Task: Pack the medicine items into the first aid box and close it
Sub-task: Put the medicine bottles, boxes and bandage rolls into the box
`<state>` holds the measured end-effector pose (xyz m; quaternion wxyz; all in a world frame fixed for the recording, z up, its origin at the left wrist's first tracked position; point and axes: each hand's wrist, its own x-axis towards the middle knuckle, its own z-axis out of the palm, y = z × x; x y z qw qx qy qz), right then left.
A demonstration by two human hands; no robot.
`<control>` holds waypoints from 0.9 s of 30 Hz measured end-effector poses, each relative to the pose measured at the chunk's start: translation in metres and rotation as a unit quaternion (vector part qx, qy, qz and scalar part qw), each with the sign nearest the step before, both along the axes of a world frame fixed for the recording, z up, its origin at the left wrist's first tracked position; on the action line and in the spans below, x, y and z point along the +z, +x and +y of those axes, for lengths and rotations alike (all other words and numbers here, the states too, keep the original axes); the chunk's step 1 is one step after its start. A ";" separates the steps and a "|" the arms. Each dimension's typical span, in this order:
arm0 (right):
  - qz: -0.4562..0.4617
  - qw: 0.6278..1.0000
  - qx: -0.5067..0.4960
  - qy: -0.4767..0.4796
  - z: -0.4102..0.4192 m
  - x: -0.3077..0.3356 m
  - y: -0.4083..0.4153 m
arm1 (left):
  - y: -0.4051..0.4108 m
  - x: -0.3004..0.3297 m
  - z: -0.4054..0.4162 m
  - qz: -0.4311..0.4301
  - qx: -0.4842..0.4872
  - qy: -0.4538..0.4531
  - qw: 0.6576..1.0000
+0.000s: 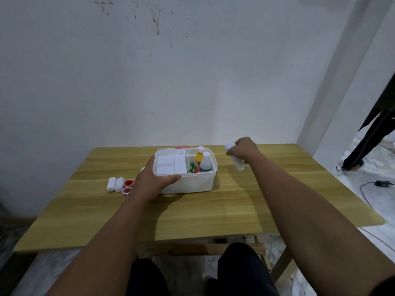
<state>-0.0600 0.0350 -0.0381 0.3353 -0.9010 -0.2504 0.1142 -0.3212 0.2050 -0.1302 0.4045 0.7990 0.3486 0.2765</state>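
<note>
A white plastic first aid box (188,184) stands open near the far middle of a light wooden table (213,210), with a shallow white divided tray (170,164) sitting over its left half. In the uncovered right half stand a yellow bottle with a white cap (199,155) and a white bottle with a white cap (206,162), with a green packet (191,167) low beside them; its print is too small to read. The left hand (149,181) holds the box's near left corner, thumb along the front rim and fingers wrapped round the left side, where they are partly hidden behind the box. The right hand (243,149) is raised to the right of the box, fingers curled round a white cylindrical item (237,162) that is blurred, so its kind cannot be made out. On the table left of the box lie two white gauze rolls (115,184) side by side and two red-and-white tape spools (127,187) just beside them. A small white object (142,168) peeks out behind the left hand, mostly hidden. Something red (181,147) shows behind the box's far rim.
</note>
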 end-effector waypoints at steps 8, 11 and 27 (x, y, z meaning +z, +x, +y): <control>0.134 0.979 0.100 0.120 0.018 0.046 -0.040 | -0.002 0.000 0.003 0.017 -0.001 -0.021 1.000; 0.128 0.981 0.111 0.091 0.023 0.037 -0.052 | -0.002 0.000 0.003 0.024 -0.007 -0.022 0.999; -0.141 0.973 0.081 0.162 0.029 -0.030 -0.084 | -0.002 0.000 0.003 0.026 -0.009 -0.017 0.999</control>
